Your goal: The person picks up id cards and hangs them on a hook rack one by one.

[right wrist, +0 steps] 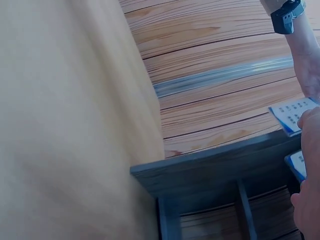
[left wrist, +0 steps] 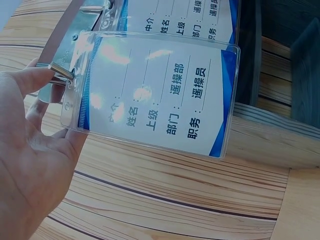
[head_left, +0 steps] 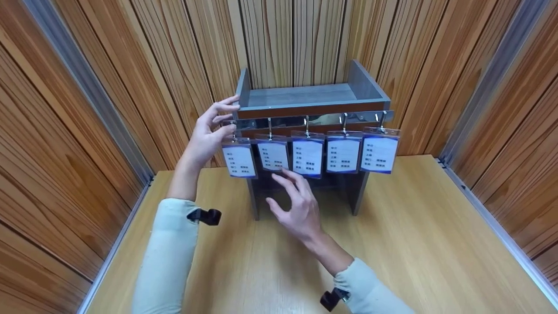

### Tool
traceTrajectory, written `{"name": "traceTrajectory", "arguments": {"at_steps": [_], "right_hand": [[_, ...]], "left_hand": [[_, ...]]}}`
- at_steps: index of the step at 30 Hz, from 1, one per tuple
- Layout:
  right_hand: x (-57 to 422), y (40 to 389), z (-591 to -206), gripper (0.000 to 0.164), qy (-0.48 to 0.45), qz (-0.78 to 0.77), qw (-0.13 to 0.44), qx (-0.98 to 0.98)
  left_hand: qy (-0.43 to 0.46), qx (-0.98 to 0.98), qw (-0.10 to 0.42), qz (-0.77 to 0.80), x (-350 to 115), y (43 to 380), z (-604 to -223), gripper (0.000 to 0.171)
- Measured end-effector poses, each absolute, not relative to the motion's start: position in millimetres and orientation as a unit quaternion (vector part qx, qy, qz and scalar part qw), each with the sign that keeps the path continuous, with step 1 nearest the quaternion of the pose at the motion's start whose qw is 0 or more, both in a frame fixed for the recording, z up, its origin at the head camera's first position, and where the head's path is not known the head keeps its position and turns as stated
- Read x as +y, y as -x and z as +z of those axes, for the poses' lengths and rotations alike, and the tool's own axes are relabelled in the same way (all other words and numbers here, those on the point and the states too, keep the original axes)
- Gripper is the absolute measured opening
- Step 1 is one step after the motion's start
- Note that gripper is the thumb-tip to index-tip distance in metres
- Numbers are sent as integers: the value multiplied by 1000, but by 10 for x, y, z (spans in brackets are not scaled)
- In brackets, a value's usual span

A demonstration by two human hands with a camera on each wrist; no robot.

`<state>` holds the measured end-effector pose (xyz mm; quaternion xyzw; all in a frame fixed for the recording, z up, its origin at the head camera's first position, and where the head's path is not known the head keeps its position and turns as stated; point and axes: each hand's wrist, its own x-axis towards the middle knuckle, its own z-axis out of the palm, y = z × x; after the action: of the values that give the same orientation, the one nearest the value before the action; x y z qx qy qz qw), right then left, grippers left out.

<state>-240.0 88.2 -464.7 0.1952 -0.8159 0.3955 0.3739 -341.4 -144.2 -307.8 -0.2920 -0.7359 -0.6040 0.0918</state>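
Note:
Several clear-sleeved name badges [head_left: 239, 162] with blue borders hang from hooks along a shiny metal rail [head_left: 283, 123] on the front of a grey shelf unit [head_left: 305, 93]. My left hand [head_left: 207, 135] is at the rail's left end, fingers spread against the shelf's side. Its thumb touches a hook above the leftmost badge [left wrist: 155, 95] in the left wrist view. Below the second badge [head_left: 273, 152], my right hand [head_left: 298, 207] has its fingers loosely bent, fingertips by the badge's lower edge. Whether they touch it I cannot tell. The right wrist view shows only part of this hand [right wrist: 311, 175].
The shelf stands on a light wooden table [head_left: 418, 244], close to a wood-panelled back wall [head_left: 296, 39]. Panelled side walls [head_left: 48, 144] rise at left and right, with metal strips [head_left: 501, 83] at the corners. Small black cameras [head_left: 209, 216] sit on both wrists.

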Motion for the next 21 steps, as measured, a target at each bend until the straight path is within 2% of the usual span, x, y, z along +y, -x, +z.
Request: {"name": "traceTrajectory", "arguments": {"at_steps": [5,10,21], "right_hand": [[1038,2339,-4764,55,-201,384,390,-812],[1158,2275,-4838,56,-214,373,401,-809],[1424,2205,-4987,60,-242,347,400,-813]], "left_hand": [[296,-737,97,-599,-1423,3410,-3076,39],[301,-746,124,-581,-1408,3388,-3090,39],[312,-758,150,-553,-1434,3356,-3078,46]]}}
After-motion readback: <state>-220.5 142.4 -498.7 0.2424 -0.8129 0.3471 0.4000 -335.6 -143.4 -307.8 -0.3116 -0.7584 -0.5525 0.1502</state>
